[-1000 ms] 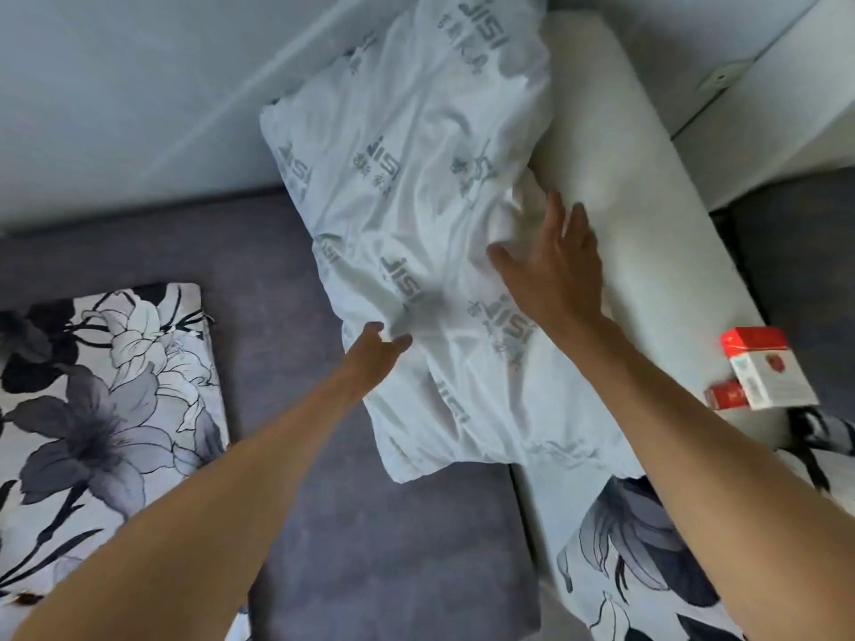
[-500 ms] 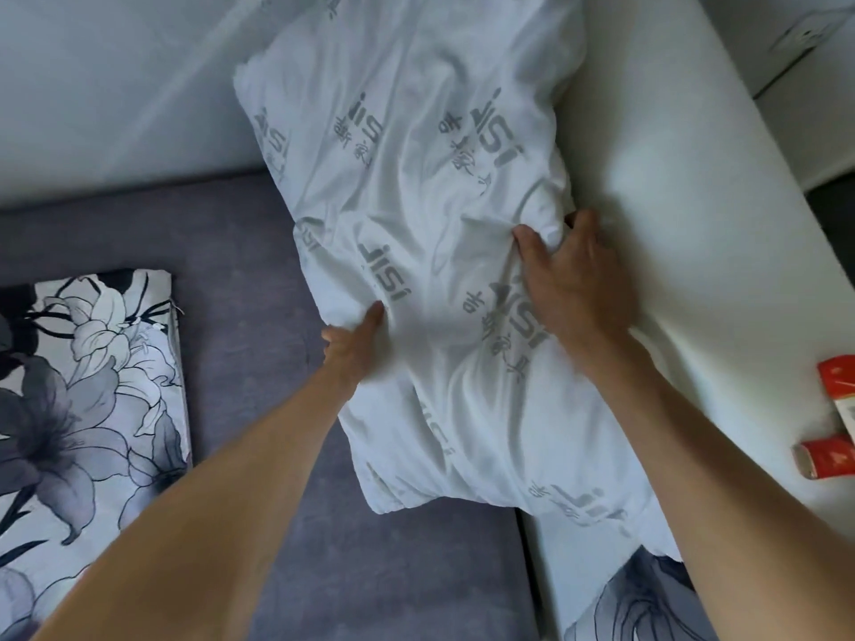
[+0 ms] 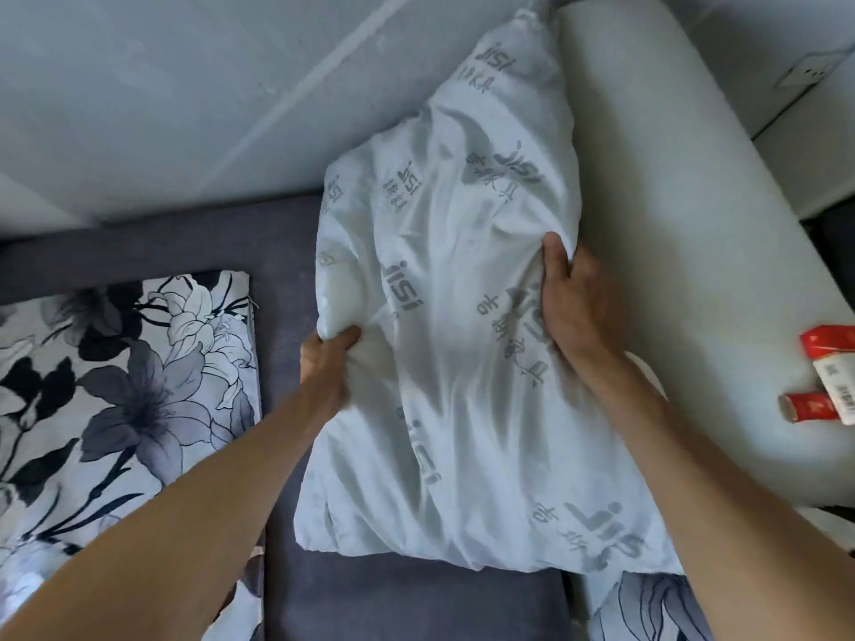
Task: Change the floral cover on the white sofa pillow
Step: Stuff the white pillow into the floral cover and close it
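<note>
The white sofa pillow (image 3: 444,279), bare of any cover and printed with grey lettering, lies tilted against the white sofa arm. My left hand (image 3: 326,363) grips its left edge, bunching the fabric. My right hand (image 3: 571,298) grips the right side, fingers curled into a fold. A floral cover (image 3: 115,390) with black and grey lilies lies flat on the grey seat at the left. Another piece of floral fabric (image 3: 647,608) shows under the pillow's lower right corner.
The white sofa arm (image 3: 684,233) runs along the right of the pillow. A red and white box (image 3: 833,358) and a small red can (image 3: 809,407) lie on the arm at the far right. The grey seat cushion (image 3: 407,603) and pale wall (image 3: 185,94) surround the pillow.
Both hands went from reaching and resting on the pillow to gripping its sides. The pillow has been pulled toward me and its fabric is bunched under my fingers.
</note>
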